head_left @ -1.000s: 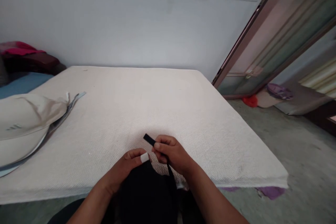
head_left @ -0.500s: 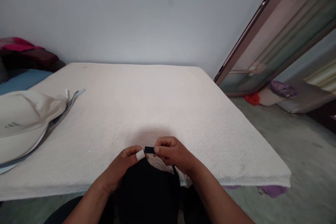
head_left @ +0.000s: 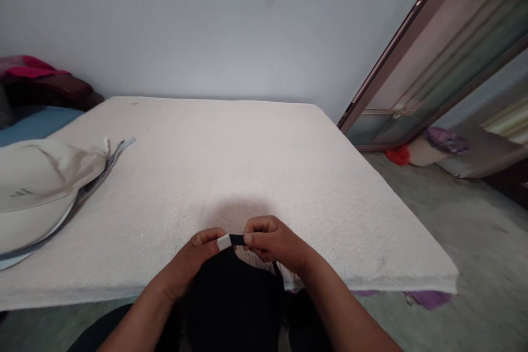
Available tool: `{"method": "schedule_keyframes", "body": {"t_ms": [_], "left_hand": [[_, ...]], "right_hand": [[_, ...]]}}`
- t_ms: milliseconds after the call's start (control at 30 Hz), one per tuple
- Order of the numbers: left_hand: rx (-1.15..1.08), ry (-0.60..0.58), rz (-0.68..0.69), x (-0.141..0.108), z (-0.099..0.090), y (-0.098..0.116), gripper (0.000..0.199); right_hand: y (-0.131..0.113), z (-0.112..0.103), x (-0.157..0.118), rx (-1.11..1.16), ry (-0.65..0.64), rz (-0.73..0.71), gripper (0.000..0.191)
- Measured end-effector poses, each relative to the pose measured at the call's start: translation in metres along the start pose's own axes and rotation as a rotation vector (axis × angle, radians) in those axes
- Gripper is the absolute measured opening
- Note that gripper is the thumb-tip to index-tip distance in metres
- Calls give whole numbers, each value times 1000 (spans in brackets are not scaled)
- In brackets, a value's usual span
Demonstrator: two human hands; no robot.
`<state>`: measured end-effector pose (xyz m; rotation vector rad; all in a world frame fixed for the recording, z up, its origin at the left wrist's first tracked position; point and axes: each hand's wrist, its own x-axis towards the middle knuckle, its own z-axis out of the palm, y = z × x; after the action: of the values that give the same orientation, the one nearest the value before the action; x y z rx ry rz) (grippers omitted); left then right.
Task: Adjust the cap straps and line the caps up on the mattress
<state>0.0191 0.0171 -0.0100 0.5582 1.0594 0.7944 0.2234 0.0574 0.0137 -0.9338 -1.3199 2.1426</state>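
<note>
A black cap-like cloth item point(head_left: 235, 302) hangs over my lap at the table's front edge. My left hand point(head_left: 202, 253) pinches its upper left corner, and a white wrap or tab point(head_left: 224, 242) shows at the thumb tip; which of the two I cannot tell. From there a short black strap point(head_left: 237, 240) runs right to my right hand point(head_left: 270, 239), whose thumb and forefinger are closed on its end. Another thin black strap point(head_left: 277, 270) curves down below my right hand.
Light caps point(head_left: 37, 187) lie at the left of the cloth-covered table point(head_left: 231, 148). Dark red and pink items point(head_left: 45, 80) are behind them. A wall stands behind the table. On the floor at the right is a bin with a purple liner point(head_left: 445, 140).
The black strap now meets the white piece at my left thumb, where a small gap showed before. My hands have barely moved. The view has shifted slightly.
</note>
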Motion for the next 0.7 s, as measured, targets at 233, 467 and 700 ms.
{"method": "schedule_keyframes", "body": {"t_ms": [233,467,700], "left_hand": [[22,-11,-62,1,-1,-1,19],[20,-78,-65,1,0,-2,13],[55,-120,-63,3,-2,-4,11]], "right_hand": [[-3,-3,-2,-37,-45,27,10],[-3,-5,-3,-47,-132,94,8],[-1,-5,-3,-77,-139,75,19]]}}
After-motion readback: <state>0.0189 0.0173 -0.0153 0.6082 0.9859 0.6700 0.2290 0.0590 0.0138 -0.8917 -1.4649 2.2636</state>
